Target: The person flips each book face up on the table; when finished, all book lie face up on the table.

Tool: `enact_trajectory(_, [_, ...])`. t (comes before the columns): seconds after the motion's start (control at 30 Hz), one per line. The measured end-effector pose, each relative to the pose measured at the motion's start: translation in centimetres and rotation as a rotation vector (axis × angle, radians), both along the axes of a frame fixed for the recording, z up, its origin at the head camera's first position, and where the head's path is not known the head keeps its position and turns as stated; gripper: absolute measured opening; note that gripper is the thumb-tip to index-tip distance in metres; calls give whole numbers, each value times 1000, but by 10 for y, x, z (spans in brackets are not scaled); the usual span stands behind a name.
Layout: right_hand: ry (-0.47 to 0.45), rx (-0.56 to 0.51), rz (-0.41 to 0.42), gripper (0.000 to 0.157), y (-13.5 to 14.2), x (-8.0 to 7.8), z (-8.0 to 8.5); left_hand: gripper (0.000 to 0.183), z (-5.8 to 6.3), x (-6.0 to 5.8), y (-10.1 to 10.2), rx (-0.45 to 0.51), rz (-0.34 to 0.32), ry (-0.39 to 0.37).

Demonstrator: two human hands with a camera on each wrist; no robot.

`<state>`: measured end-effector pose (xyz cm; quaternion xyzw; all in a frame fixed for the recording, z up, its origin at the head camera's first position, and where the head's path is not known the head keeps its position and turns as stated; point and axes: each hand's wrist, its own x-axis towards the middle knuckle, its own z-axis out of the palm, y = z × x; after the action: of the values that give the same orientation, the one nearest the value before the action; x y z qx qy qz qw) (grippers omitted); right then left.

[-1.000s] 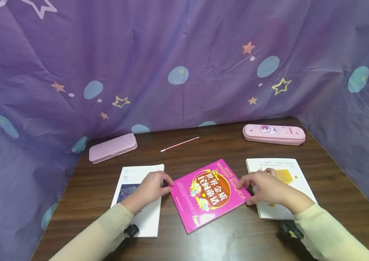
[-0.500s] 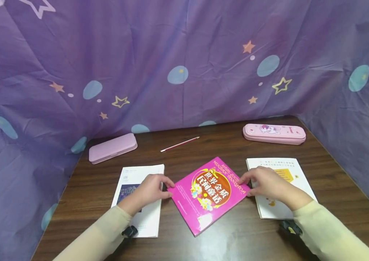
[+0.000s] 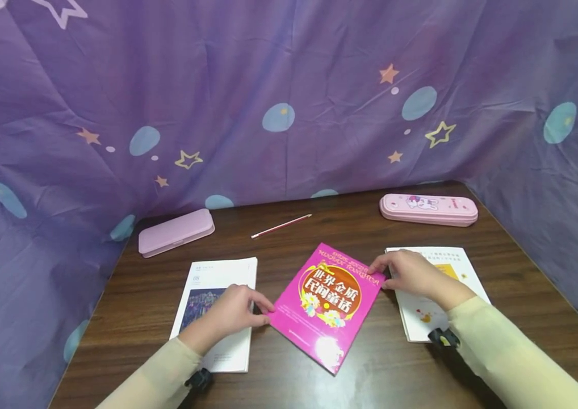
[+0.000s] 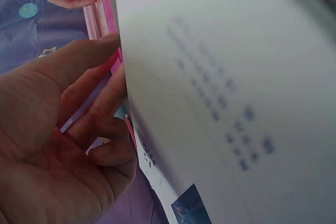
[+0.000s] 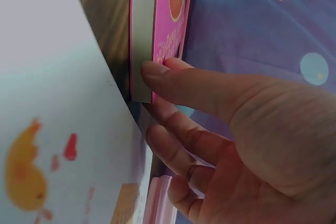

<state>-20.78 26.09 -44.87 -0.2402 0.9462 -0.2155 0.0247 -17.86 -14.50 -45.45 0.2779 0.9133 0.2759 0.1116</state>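
A magenta paperback book (image 3: pixel 314 326) with a round orange title panel lies at a slant on the table between both hands. My left hand (image 3: pixel 233 315) pinches its left corner between thumb and forefinger; the left wrist view shows this hand (image 4: pixel 58 129) with its other fingers bent, partly behind a white book. At the upper right corner, the thumb and fingers of my right hand (image 3: pixel 417 275) pinch the magenta book. In the right wrist view the right thumb (image 5: pixel 178 82) presses on the thick page edge of that book (image 5: pixel 143 35).
White books lie on either side, one at left (image 3: pixel 233 352) under the left hand and one at right (image 3: pixel 417 324) under the right hand. Farther back are a plain pink case (image 3: pixel 176 232), a pencil (image 3: pixel 281 226) and a rabbit-print pencil case (image 3: pixel 428 210). A purple curtain (image 3: pixel 289 159) hangs behind.
The magenta book has turned counterclockwise on the table. My right hand has moved away from me and slightly left with its corner, while my left hand has come nearer with the other.
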Motion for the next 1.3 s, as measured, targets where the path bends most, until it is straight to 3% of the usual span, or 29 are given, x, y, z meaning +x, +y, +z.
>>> enact_trajectory(0.47, [38, 30, -12, 27, -14, -30, 0, 18, -3, 23, 8, 120, -76, -147])
enact_trajectory(0.77, [40, 43, -35, 27, -25, -46, -1, 23, -8, 35, 17, 139, -64, -142])
enact_trajectory(1.3, [34, 8, 56, 28, -35, -66, -5, 23, -12, 51, 31, 169, -30, -103])
